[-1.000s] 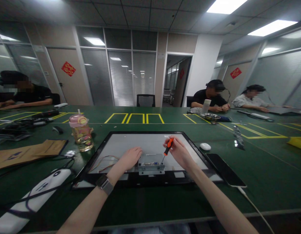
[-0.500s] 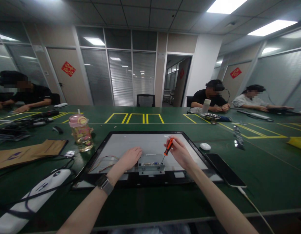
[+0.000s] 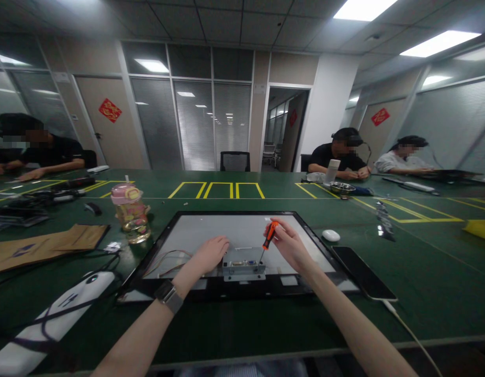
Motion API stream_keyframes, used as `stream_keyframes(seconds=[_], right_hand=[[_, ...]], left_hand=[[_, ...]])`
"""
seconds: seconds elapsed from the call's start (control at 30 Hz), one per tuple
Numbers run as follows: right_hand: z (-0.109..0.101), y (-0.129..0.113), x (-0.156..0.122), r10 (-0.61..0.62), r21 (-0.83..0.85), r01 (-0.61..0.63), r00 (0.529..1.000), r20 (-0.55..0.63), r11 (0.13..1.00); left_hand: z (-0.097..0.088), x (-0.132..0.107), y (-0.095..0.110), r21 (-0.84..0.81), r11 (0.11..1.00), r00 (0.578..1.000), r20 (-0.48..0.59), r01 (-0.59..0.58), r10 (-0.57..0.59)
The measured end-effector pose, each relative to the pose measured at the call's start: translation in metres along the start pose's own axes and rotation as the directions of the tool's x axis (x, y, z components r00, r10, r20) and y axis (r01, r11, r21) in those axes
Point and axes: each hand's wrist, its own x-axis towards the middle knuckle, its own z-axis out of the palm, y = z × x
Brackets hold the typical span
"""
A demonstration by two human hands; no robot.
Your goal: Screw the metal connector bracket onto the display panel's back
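Observation:
My right hand [image 3: 290,242] is closed around the orange and black handle of a screwdriver [image 3: 270,235]. The shaft slants down to the right end of a metal bracket with connector ports [image 3: 244,270]; whether the tip sits in a screw is too small to tell. At the bracket's left side lies my left hand [image 3: 211,253], palm down with the fingers stretched forward, its thumb side hidden. Both hands are over a large flat display panel [image 3: 226,229], grey-white with a black frame. Thin cables [image 3: 167,257] run across the panel left of the bracket.
Left of the panel are a pink-lidded bottle [image 3: 129,209], a brown paper bag [image 3: 46,248] and a white power strip [image 3: 57,319] with black cords. A phone [image 3: 363,272] on a cable and a white case [image 3: 330,236] lie right. Several people sit across the green table [image 3: 242,327].
The screwdriver handle has shifted very slightly left and turned a little in my right hand. My left hand stays in place.

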Motion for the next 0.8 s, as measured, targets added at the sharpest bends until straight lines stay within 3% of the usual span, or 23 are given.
stream_keyframes(seconds=[0.17, 0.4, 0.57, 0.8], right_hand=[[-0.0011, 0.0025, 0.0022, -0.075, -0.110, 0.063, 0.992, -0.104, 0.992], [-0.0021, 0.0031, 0.0034, -0.165, -0.179, 0.147, 0.983, -0.085, 0.973], [-0.0068, 0.0060, 0.0042, -0.208, -0.296, 0.159, 0.968, -0.142, 0.942], [-0.0019, 0.0038, 0.0023, -0.178, -0.179, 0.163, 0.981, -0.072, 0.970]], left_hand=[[-0.0065, -0.0005, 0.0047, -0.007, 0.999, 0.999, 0.018, 0.035, -0.035], [-0.0064, -0.0003, 0.0041, 0.014, 1.000, 0.999, 0.027, 0.016, -0.016], [-0.0016, 0.0005, 0.0010, -0.021, 0.999, 0.999, 0.008, 0.039, -0.039], [-0.0043, -0.0002, 0.0036, -0.012, 1.000, 1.000, 0.015, 0.028, -0.028]])
